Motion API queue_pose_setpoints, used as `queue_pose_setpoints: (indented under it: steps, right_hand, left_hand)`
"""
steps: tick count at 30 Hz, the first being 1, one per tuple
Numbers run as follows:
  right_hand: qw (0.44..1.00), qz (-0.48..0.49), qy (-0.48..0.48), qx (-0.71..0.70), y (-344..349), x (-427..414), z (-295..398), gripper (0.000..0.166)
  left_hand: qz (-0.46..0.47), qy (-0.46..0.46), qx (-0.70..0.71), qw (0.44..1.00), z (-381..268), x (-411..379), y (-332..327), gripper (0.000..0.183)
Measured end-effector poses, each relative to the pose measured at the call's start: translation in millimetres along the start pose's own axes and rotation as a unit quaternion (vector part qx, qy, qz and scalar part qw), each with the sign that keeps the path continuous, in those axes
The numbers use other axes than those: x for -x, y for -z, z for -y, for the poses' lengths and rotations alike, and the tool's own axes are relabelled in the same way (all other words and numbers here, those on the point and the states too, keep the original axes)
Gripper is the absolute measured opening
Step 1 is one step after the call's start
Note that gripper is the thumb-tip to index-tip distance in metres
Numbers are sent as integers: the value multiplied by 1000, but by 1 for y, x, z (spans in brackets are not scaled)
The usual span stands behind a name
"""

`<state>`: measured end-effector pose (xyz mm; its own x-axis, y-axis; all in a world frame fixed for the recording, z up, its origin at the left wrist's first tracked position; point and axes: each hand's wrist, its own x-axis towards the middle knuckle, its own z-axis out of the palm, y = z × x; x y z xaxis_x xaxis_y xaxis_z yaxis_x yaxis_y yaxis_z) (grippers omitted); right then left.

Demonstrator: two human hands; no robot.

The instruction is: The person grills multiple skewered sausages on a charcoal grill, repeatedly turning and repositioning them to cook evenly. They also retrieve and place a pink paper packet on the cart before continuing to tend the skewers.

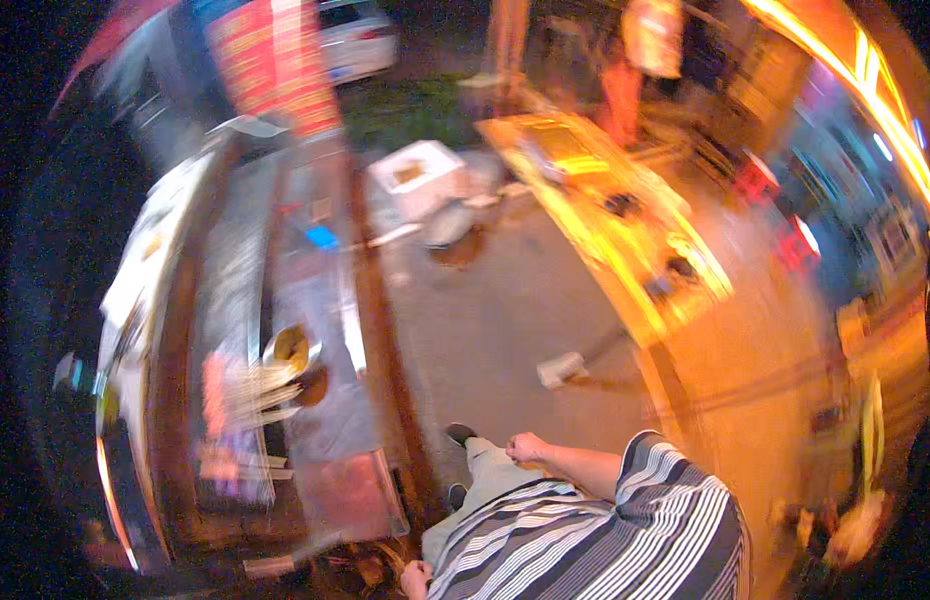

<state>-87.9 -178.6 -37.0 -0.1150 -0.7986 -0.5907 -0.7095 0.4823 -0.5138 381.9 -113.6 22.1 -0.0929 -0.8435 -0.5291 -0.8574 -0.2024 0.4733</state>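
The view is blurred. My right hand [526, 448] hangs in front of my light trousers, its fingers curled; whether anything small is inside it cannot be made out. My left hand [416, 579] is low at the bottom edge, beside my hip and close to the near end of a long stall counter [345, 495]. Its fingers are partly hidden. On the counter to my left are a round bowl [291, 349] with yellowish contents, stacked pale items [247, 397] and a small blue object [322, 238].
A brightly lit yellow table [615, 225] with dark items stands ahead to the right. A white box [420, 172] stands ahead beside pale containers. A small white object [561, 370] lies on the pavement. A person [652, 45] stands beyond the yellow table; a parked car [357, 39] is farther off.
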Motion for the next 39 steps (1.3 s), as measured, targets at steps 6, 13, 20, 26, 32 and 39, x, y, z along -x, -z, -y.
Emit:
queue_pose_setpoints:
  steps: [6,13,20,26,32,39]
  right_hand:
    - [964,-50,-251,-73,-43,236,-141,42]
    - [863,-147,-469,-114,-264,441,-336,35]
    - [903,-62,-393,-161,-340,554,-447,29]
    - [641,-278,-394,-598,-130,642,-607,28]
    - [633,-326,-503,-489,8,795,-820,37]
    - [584,-185,-617,-495,63,1024,-1027,33]
  left_hand:
    - [315,-304,-192,878,-156,-41,33,23]
    - [284,-527,-412,687,-415,18,-110,22]
    - [392,-546,-520,527,-586,210,-372,33]
    - [546,-547,-387,504,-742,407,-537,32]
    - [463,-661,-439,396,-894,506,-776,32]
    - [564,-641,-417,311,-1218,734,-986,37]
